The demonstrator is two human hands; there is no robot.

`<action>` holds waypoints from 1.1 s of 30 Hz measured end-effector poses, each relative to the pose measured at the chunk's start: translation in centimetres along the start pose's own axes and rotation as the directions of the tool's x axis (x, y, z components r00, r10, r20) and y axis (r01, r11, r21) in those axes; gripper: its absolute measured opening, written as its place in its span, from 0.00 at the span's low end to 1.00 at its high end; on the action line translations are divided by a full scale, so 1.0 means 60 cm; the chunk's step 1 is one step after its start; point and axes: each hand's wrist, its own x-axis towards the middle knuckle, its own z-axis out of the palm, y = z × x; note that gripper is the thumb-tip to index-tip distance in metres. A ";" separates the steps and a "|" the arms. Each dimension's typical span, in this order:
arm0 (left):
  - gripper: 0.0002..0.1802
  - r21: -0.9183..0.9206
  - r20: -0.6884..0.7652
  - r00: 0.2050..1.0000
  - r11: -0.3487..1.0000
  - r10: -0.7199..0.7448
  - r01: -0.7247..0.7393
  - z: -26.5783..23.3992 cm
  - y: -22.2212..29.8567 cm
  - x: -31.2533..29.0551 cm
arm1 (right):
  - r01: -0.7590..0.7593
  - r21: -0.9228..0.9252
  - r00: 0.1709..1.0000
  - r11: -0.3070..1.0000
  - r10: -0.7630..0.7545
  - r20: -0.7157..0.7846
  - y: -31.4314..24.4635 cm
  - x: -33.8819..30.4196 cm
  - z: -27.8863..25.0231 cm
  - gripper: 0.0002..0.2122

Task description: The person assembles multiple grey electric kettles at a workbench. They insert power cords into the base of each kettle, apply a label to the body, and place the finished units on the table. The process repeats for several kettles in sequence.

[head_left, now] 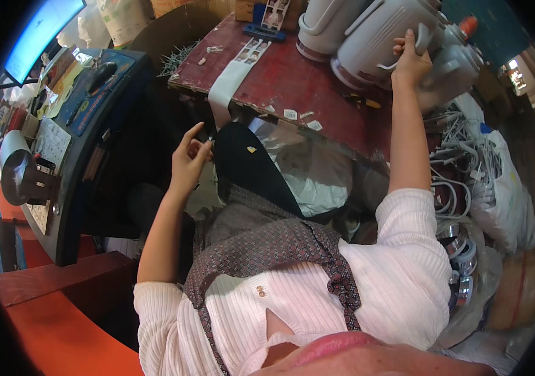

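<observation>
My right hand [410, 67] reaches to the far right, its fingers closed round the handle of a pale grey jug [454, 70]. That jug is tilted and smeared by motion. Just left of it, a second grey jug [368, 47] leans on the dark red table [333, 94], and a third [325, 28] stands behind. Raised above my lap, my left hand [191, 156] has the index finger stretched out and the others loosely bent. Nothing plain shows in it. Beyond it, a strip of white label tape [233, 81] runs over the table edge, with printed pictures at its far end.
Small white stickers [290, 114] lie along the table edge. A blue-black bar [264, 32] crosses the tape. Left is a desk with a monitor [42, 37] and mouse [100, 77]. Bags of grey cords [490, 182] and metallic rings [463, 257] stand right. Plastic sheeting [311, 169] hangs below the table.
</observation>
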 end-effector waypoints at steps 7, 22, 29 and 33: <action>0.20 0.116 -0.186 0.980 0.988 -0.077 0.100 -0.042 -0.142 0.153 | 0.079 -0.604 0.994 0.793 -0.112 -0.018 0.155 0.123 -0.008 0.21; 0.23 -0.244 0.082 0.943 0.911 -0.324 0.334 0.007 -0.120 0.241 | 0.837 -0.413 0.492 -0.360 0.163 0.855 0.305 0.082 0.192 0.20; 0.18 -0.184 0.210 0.916 0.906 -0.342 0.381 0.027 -0.122 0.256 | 0.825 -0.252 0.354 0.506 -0.113 0.928 0.381 -0.060 0.283 0.29; 0.16 -0.230 0.148 0.951 0.926 -0.272 0.301 0.014 -0.158 0.221 | 0.677 -0.548 0.586 0.491 0.089 0.805 0.423 -0.134 0.344 0.30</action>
